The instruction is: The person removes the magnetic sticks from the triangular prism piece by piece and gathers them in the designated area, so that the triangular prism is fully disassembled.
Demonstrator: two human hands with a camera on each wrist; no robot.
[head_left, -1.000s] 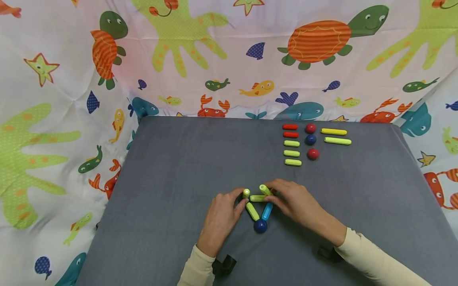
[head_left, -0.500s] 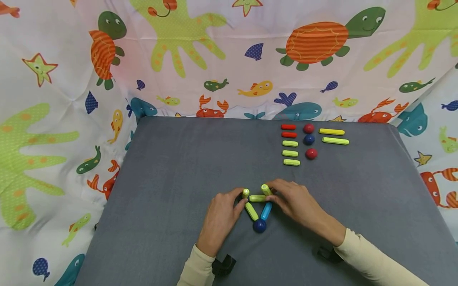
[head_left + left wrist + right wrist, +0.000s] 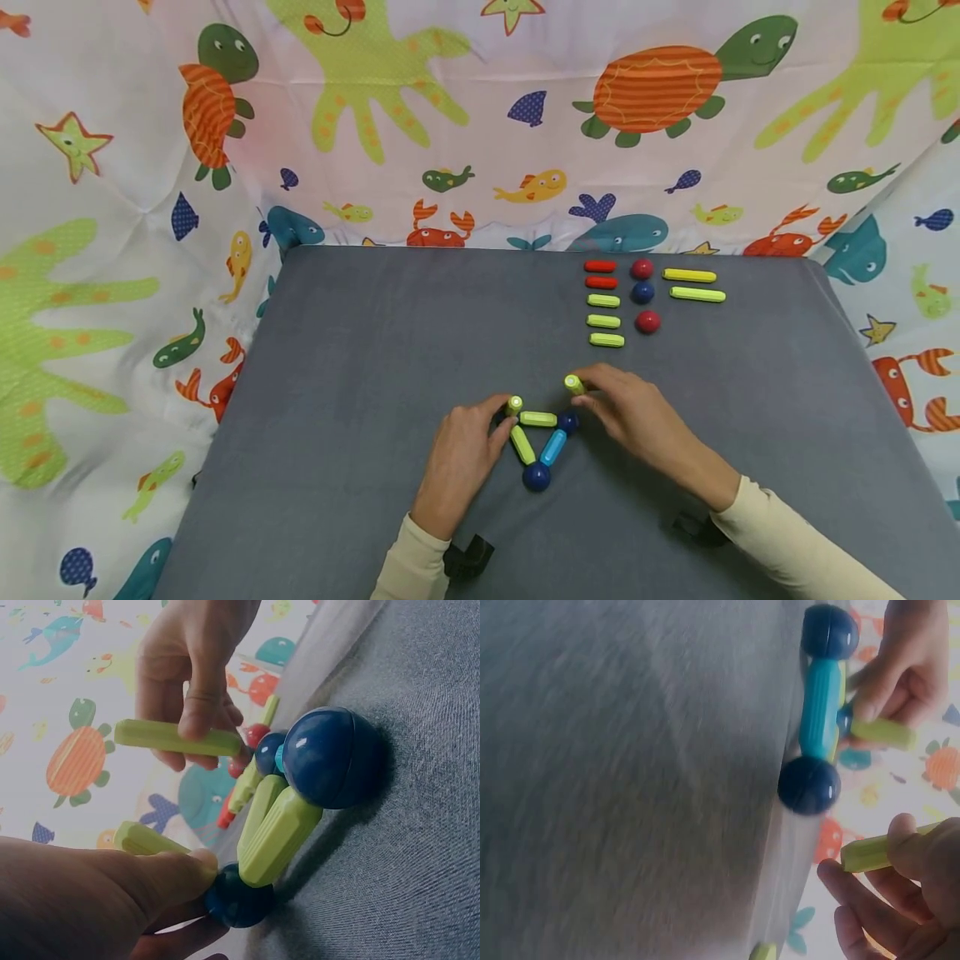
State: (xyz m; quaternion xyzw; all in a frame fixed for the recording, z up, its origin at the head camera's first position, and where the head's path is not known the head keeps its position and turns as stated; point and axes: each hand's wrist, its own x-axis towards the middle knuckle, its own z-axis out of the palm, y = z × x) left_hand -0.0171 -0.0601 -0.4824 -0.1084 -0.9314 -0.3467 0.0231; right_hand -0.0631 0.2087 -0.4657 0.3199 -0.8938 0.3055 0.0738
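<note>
A triangle of magnetic rods and balls lies on the grey table. Two sides are yellow-green rods [image 3: 522, 445] and the third is a blue rod [image 3: 552, 448]; dark blue balls [image 3: 536, 477] mark the corners. My left hand [image 3: 462, 450] pinches an upright yellow-green rod [image 3: 150, 838] low down, where it meets the far-left ball [image 3: 240, 896]. In my right hand [image 3: 637, 417], thumb and fingers hold another yellow-green rod [image 3: 866, 853]. That rod is raised, apart from the far-right ball [image 3: 810, 785], as the right wrist view shows.
At the back right of the grey table [image 3: 375, 333] lie short red rods [image 3: 600, 267], several short yellow-green rods [image 3: 603, 322], two red balls [image 3: 648, 322], a blue ball [image 3: 642, 292] and two long rods [image 3: 697, 295]. A patterned cloth [image 3: 450, 100] hangs behind.
My right hand has drawn its yellow-green rod away from the triangle, to the right, uncovering the far-right blue ball. The left hand keeps its pinch at the far-left corner.
</note>
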